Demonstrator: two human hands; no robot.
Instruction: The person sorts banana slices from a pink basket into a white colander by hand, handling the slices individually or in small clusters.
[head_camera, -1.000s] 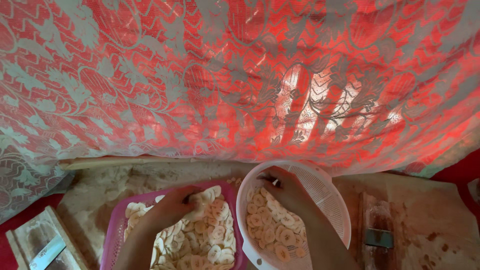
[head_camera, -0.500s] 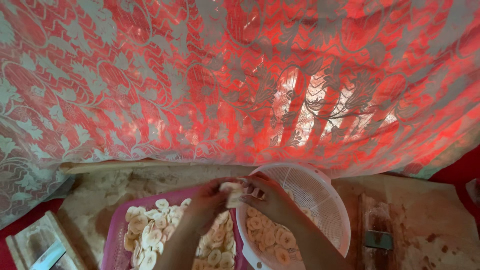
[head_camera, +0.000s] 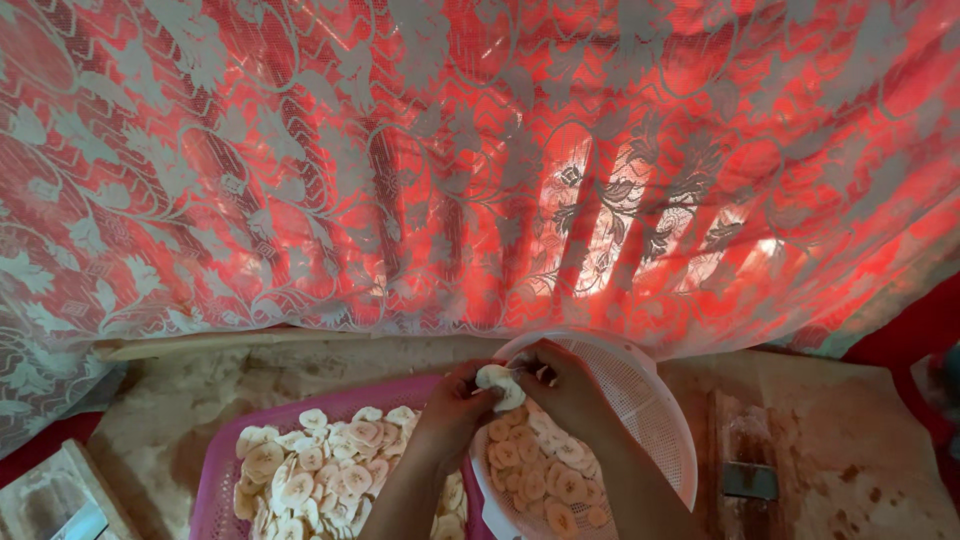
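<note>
My left hand (head_camera: 455, 400) and my right hand (head_camera: 565, 385) meet over the near rim of a white perforated basket (head_camera: 640, 395). Together they pinch a small clump of pale banana slices (head_camera: 497, 385). The basket tilts toward me and holds several round slices (head_camera: 540, 475). To its left lies a pink tray (head_camera: 215, 470) with many more slices (head_camera: 320, 465) spread over it. My left forearm crosses the tray's right part.
A red and white lace curtain (head_camera: 450, 160) hangs across the whole upper view, lit from behind. Tray and basket rest on a stained stone slab (head_camera: 830, 450). A wooden slicer board (head_camera: 745, 470) lies at the right, another wooden piece (head_camera: 55, 495) at the lower left.
My left hand left the tray and moved right to the basket's rim, where it joined my right hand on a clump of slices. More of the tray's slices now show.
</note>
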